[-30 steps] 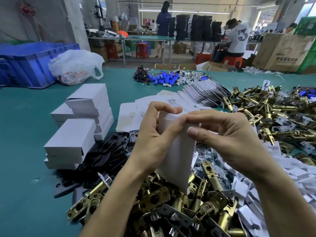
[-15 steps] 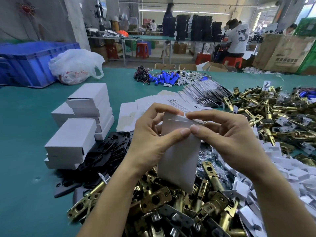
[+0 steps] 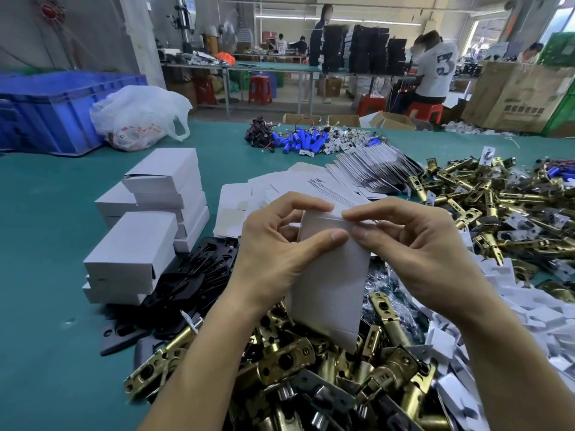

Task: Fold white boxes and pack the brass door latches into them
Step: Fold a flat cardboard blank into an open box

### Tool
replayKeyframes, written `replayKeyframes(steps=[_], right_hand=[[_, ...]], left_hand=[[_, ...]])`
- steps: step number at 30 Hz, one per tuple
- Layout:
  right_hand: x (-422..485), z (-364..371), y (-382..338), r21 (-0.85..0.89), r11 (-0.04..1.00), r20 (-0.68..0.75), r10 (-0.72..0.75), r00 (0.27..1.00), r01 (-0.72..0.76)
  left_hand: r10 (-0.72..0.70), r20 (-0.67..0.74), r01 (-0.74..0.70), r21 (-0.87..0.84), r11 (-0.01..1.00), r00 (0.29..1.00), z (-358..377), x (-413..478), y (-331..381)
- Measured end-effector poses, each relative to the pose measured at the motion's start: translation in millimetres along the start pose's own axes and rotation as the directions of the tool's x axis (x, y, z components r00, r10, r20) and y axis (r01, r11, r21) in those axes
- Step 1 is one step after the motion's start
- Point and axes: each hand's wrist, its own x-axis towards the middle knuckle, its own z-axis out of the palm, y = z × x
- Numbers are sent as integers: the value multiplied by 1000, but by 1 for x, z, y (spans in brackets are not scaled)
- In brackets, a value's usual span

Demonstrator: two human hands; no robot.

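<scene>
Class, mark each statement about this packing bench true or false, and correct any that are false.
1. The left grip and the right grip both pinch the white box near its top edge. True.
2. The stack of folded boxes stands to the right of the held box. False: it stands to its left.
3. A pile of brass latches lies under the held box. True.
4. The blue crate sits at the table's far right. False: it sits at the far left.
5. A white plastic bag lies beside the blue crate. True.
</scene>
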Motion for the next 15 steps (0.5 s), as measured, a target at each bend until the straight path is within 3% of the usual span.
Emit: replayKeyframes(steps=[5,11,15], right_hand=[[0,-1,1,-54,999,-8,8,1000,-9],[0,0,-3,-47,997,-87,-58,994,54],[1,3,-9,-4,995,-107,-100,989,100]], left_hand=[[-19,-4,19,46,999,1000,6,0,-2],[-111,191,82,155,984,975,6,-3,-2],[-28,189,14,78,997,982,8,-2,6]])
